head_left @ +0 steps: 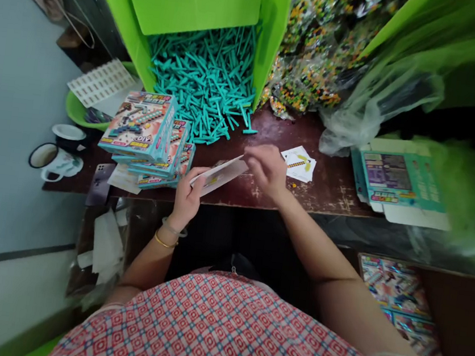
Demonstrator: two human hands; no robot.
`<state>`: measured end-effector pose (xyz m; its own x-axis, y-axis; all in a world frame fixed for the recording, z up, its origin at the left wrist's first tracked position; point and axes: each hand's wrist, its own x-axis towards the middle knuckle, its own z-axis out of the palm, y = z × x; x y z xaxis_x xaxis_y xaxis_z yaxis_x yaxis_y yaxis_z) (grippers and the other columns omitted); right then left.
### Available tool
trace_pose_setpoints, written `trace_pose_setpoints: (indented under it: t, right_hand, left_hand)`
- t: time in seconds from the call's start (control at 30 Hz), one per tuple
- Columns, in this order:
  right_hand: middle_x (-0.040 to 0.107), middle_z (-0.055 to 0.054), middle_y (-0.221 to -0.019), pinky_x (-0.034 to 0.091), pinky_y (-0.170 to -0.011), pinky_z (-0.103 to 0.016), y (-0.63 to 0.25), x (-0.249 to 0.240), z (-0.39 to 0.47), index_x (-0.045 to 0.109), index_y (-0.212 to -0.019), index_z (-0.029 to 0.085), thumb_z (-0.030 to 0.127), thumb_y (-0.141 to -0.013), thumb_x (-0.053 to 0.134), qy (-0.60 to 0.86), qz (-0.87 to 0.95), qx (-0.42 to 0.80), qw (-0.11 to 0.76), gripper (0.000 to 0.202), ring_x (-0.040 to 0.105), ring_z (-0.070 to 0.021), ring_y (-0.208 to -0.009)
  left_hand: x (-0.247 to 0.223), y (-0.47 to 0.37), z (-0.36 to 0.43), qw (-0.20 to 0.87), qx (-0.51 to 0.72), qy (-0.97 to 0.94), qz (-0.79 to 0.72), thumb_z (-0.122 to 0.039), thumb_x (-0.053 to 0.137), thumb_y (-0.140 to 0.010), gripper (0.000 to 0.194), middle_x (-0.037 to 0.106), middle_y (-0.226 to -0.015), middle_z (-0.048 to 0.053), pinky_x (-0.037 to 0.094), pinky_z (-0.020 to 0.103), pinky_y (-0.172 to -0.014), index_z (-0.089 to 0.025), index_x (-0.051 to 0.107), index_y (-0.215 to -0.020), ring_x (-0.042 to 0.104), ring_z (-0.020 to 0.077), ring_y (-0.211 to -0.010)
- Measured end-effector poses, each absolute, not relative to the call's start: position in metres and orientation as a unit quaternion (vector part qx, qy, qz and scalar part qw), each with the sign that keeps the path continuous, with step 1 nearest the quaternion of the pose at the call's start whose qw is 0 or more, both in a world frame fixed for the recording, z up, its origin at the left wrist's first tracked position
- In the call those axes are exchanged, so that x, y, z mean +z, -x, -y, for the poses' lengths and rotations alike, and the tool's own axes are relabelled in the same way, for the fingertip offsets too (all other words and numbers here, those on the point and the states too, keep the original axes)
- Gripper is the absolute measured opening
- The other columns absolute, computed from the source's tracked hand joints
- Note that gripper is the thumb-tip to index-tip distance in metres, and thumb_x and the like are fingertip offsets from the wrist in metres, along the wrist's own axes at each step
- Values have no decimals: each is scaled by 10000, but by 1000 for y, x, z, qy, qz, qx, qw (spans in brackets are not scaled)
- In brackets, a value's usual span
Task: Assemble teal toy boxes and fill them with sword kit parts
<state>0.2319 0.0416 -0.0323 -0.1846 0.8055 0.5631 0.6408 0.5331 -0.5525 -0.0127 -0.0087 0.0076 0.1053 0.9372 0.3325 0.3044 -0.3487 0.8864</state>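
Note:
My left hand [188,195] is closed on the near left end of a thin white card packet [223,175], which is held tilted above the table's front edge. At the packet's far right corner, my right hand [267,169] has its fingers curled together, and what they pinch is too small to make out. Small white cards [300,163] with a yellow and black picture lie on the table right of my right hand. A tiny orange piece [294,185] is just below them. Stacked picture boxes [138,126] stand left of the packet.
Behind are a green bin with many teal sticks [205,83] and bags of coloured beads [311,55]. An unfolded box [400,179] and clear plastic [374,108] lie right. A mug [53,161], a phone [99,184] and a green basket [78,109] are left.

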Motion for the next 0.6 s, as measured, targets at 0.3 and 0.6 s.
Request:
trace_pose_setpoints:
  t: [0.3, 0.6]
  right_hand:
    - [632, -177, -1480, 435, -1177, -469, -261, -93, -184, 660, -1430, 127, 206, -999, 467, 643, 716, 149, 226, 479, 561, -312, -1365]
    - [465, -200, -1617, 386, -1179, -628, -317, -119, -236, 650, -1421, 187, 251, -990, 546, 758, 596, 31, 262, 448, 443, -374, -1486]
  left_hand:
    - [7, 10, 16, 356, 478, -660, -457, -547, 521, -1052, 423, 782, -1179, 89, 536, 378, -1027, -210, 756, -1150, 714, 259, -1132]
    - [8, 13, 12, 356, 481, -667, -443, -503, 525, -1063, 391, 777, -1183, 96, 539, 376, -1032, -191, 742, -1153, 714, 245, -1149]
